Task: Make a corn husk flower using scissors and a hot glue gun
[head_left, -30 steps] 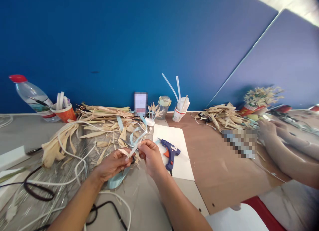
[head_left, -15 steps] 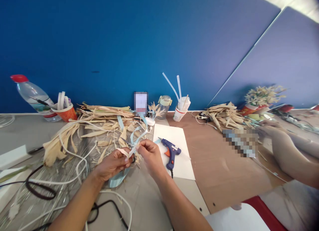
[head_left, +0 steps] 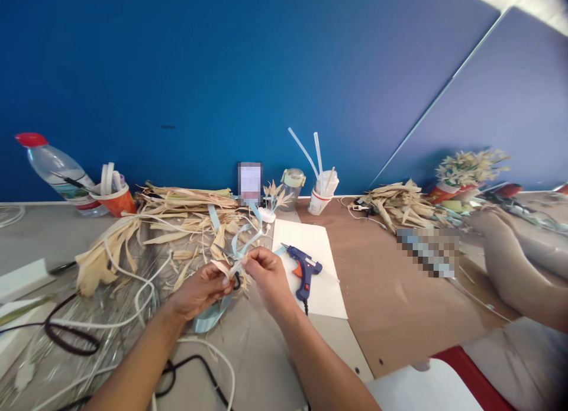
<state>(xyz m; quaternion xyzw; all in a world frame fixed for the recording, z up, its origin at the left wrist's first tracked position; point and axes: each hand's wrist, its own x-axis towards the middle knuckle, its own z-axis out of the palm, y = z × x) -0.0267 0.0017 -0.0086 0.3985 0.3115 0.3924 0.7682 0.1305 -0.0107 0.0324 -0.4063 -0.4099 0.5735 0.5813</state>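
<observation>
- White strip (head_left: 234, 269): pinched by left hand (head_left: 202, 288) and right hand (head_left: 268, 274), above the table (head_left: 261, 363); work on it judged unfinished.
- Glue gun (head_left: 304, 270): lies on paper (head_left: 326, 301), unheld.
- Flower (head_left: 276, 196): standing beyond the hands, judged complete.

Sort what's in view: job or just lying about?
Likely the job:
pale thin strip in left hand and right hand
dry tan husks
dark-blue pistol-shaped glue gun

Likely just lying about:
red-capped clear plastic bottle
lidded clear jar
</observation>
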